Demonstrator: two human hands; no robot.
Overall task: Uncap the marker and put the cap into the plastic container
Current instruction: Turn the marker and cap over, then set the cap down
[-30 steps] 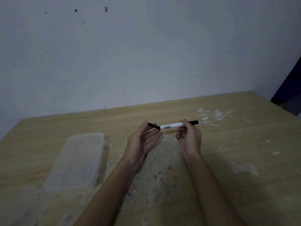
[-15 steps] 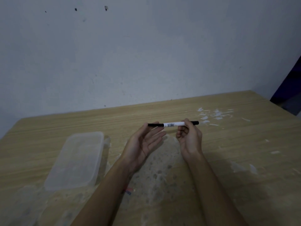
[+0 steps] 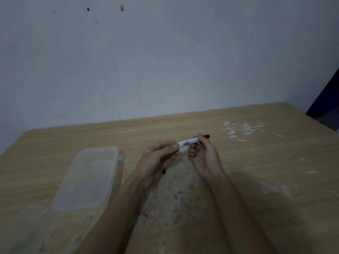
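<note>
A marker (image 3: pixel 187 143) with a white labelled barrel and a black right end is held level above the wooden table (image 3: pixel 275 162). My right hand (image 3: pixel 203 156) pinches its right part between thumb and fingers. My left hand (image 3: pixel 159 158) is closed around its left end, which hides the cap. A small dark tip (image 3: pixel 163 171) pokes out under the left fingers; I cannot tell whether it is the cap. The translucent plastic container (image 3: pixel 88 178) lies on the table to the left of my left hand, open side up.
A second clear plastic piece (image 3: pixel 27 230), perhaps a lid, lies at the near left corner. White flakes (image 3: pixel 242 129) are scattered at the back right. A worn, blotchy patch (image 3: pixel 176 195) covers the table under my arms. The wall (image 3: pixel 165 61) stands behind.
My left hand, open under the marker's left end before, has curled shut around that end. The marker now tilts slightly, with its right end higher. The right hand has hardly moved.
</note>
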